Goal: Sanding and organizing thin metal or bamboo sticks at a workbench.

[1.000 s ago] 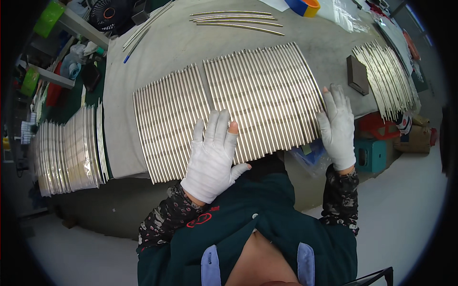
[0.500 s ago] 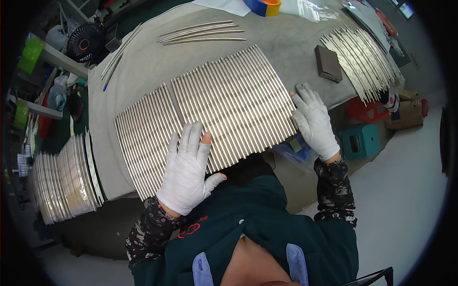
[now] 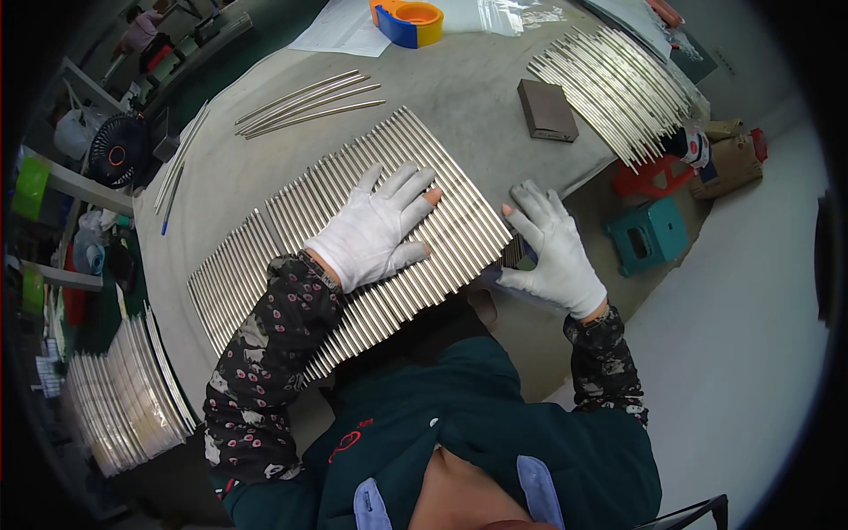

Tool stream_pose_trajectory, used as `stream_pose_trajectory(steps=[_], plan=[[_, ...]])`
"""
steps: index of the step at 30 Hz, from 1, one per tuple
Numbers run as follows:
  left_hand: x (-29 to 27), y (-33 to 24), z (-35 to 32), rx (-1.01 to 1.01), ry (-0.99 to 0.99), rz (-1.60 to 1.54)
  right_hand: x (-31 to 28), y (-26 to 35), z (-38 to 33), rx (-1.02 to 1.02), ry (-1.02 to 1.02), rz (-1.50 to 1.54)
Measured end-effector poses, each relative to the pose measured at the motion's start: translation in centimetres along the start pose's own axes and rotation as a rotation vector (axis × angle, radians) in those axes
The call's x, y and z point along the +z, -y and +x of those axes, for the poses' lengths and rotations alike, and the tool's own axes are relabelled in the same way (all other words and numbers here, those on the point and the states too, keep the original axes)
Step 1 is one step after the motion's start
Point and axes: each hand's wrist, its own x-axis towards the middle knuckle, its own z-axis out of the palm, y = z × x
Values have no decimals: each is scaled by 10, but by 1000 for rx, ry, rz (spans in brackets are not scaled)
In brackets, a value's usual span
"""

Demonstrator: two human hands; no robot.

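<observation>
A wide mat of thin metal rods lies side by side on the grey table. My left hand, in a white glove with open fingertips, lies flat on the middle of the rods with fingers spread. My right hand, gloved the same way, rests spread at the right end of the row, at the table's near edge. Neither hand grips a rod.
Several loose curved rods lie further back. Another fan of rods and a dark block sit at the right. A tape dispenser stands at the far edge. More rods, a fan at left; stools below right.
My left hand slid from the near edge of the rods up onto their middle. My right hand moved to the row's right end. The view shifted left and down.
</observation>
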Motion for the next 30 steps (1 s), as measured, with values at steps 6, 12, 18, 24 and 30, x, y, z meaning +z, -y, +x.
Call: stream_pose_trajectory(steps=[6, 12, 18, 24, 30], plan=[[5, 0, 35, 51, -156, -26, -2, -6, -5, 34, -14, 3], [11, 1, 60, 60, -179, -23, 1, -17, -10, 44, -68, -18], [12, -1, 75, 63, -188, -24, 3, -18, -12, 38, -176, 12], [15, -3, 87, 62, -205, -33, 10, -14, -5, 107, -194, 23], [14, -4, 89, 64, -212, -23, 18, -16, -3, 97, -281, 11]])
